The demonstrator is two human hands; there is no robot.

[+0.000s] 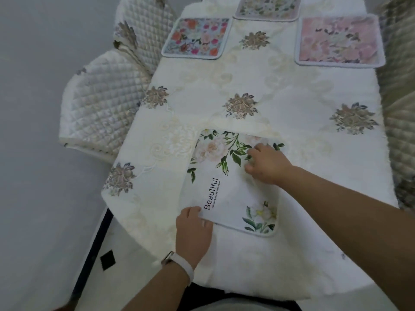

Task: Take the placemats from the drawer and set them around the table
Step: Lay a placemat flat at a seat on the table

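A white placemat (pixel 226 189) with pale roses, green leaves and the word "Beautiful" lies on the near part of the table (pixel 303 108). My left hand (pixel 193 232) pinches its near left corner. My right hand (pixel 267 164) presses down on its right side, fingers bent. Three other placemats lie at the far end: a bright floral one (pixel 197 37) on the left, a pale floral one (pixel 268 7) at the far edge, a pink one (pixel 339 40) on the right.
A cream tablecloth (pixel 247 81) with embroidered grey-gold flowers covers the table. Two quilted white chairs (pixel 101 102) stand along the left side. Another quilted chair (pixel 402 108) is at the right edge. Grey floor (pixel 33 153) lies to the left.
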